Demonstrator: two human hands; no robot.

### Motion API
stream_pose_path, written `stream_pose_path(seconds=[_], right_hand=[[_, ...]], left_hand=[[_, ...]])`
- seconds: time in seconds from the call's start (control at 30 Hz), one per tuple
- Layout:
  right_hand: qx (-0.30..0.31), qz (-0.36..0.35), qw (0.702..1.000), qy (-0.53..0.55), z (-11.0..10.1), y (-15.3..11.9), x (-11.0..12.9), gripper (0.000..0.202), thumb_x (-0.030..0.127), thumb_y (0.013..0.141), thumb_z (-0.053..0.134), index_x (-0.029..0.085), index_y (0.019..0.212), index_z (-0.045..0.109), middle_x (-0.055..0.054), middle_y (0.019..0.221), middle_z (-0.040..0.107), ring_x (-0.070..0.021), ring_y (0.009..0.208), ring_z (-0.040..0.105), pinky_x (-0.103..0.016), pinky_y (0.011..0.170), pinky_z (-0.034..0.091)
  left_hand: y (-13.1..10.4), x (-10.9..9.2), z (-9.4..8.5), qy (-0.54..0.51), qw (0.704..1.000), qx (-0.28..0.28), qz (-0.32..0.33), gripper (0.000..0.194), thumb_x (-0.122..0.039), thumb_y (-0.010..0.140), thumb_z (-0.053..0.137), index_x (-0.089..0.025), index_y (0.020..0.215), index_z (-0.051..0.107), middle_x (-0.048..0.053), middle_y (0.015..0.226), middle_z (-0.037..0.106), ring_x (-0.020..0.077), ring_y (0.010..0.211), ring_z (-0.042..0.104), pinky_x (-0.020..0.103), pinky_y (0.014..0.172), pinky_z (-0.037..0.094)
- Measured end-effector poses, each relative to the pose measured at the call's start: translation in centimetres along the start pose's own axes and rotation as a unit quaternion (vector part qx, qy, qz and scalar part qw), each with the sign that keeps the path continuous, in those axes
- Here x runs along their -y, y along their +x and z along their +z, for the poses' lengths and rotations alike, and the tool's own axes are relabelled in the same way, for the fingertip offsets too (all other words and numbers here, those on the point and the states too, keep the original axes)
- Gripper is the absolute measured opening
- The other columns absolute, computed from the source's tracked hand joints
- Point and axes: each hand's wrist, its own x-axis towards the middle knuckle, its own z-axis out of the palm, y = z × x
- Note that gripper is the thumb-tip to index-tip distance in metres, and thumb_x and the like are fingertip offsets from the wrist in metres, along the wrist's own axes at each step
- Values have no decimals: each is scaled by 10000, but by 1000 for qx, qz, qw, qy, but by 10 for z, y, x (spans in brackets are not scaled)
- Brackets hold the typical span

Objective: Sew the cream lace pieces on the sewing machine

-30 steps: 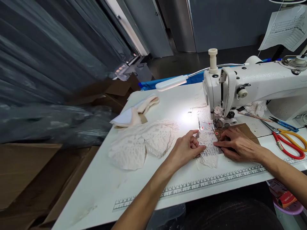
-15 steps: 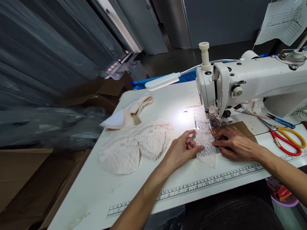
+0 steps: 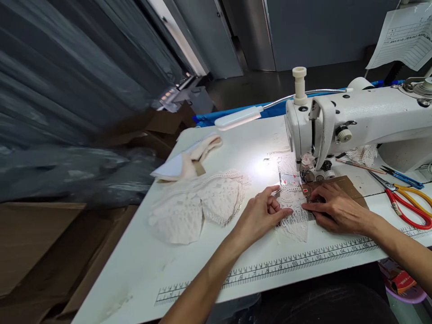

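Observation:
A strip of white lace lies under the presser foot of a white sewing machine and runs back toward me. My left hand rests at the lace's left edge, index finger and thumb spread apart, the other fingers curled. My right hand lies on the brown plate beside the needle area. Its fingertips touch or nearly touch the lace's right edge, and its fingers are bent but apart. Neither hand visibly pinches the lace.
Left of my hands lie more lace pieces and a folded cream cloth. Red and yellow scissors and blue snips lie right. A lamp hangs above. A printed ruler follows the front edge; cardboard boxes stand left.
The whole view has shifted slightly, so everything appears a little further right. Both hands keep about the same pose at the lace, which shows little movement.

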Motion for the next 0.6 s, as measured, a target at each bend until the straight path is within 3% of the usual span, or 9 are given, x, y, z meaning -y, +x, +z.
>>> stream_pose_path(seconds=[0.1,0.17,0.23,0.33,0.4,0.6], right_hand=[[-1,1,1000,2,2,-1,-1,394,191,913,490,243,1251,685,-119,1068,605,-266,1032,543,-472,901,432],[-7,-5,1000,2,3,-1,-2,391,192,916,484,239,1249,684,-118,1068,607,-266,1031,545,-482,908,434],[-15,-13,1000,-1,4,0,-2,387,192,923,473,235,1244,684,-117,1052,607,-261,1010,545,-480,890,441],[-23,-21,999,-10,5,1,-1,388,188,926,466,241,1246,679,-116,1033,601,-256,980,538,-469,858,446],[-28,-23,999,-16,5,1,-1,397,181,921,469,250,1255,672,-113,1030,596,-250,963,531,-464,853,443],[-35,-32,999,-15,4,1,-1,364,162,908,486,233,1199,694,-107,1001,589,-247,936,536,-451,828,450]], left_hand=[[-2,2,1,87,993,-60,61,547,-440,859,652,-187,1332,546,-24,704,644,141,584,605,269,563,484],[-1,4,4,189,961,-132,150,393,-430,932,570,-193,1241,621,17,789,667,131,588,597,253,519,474],[3,6,9,283,900,-172,284,303,-363,988,493,-165,1133,671,63,883,690,143,645,623,267,532,506],[9,8,21,361,801,-161,450,255,-211,1005,445,-121,1094,666,121,1047,713,199,857,672,358,722,588],[12,10,28,387,772,-160,478,256,-181,1001,442,-95,1140,639,146,1149,698,225,957,663,389,808,586],[8,14,32,435,764,-180,441,276,-229,1003,462,-81,1179,614,166,1157,695,248,918,641,391,768,522]])
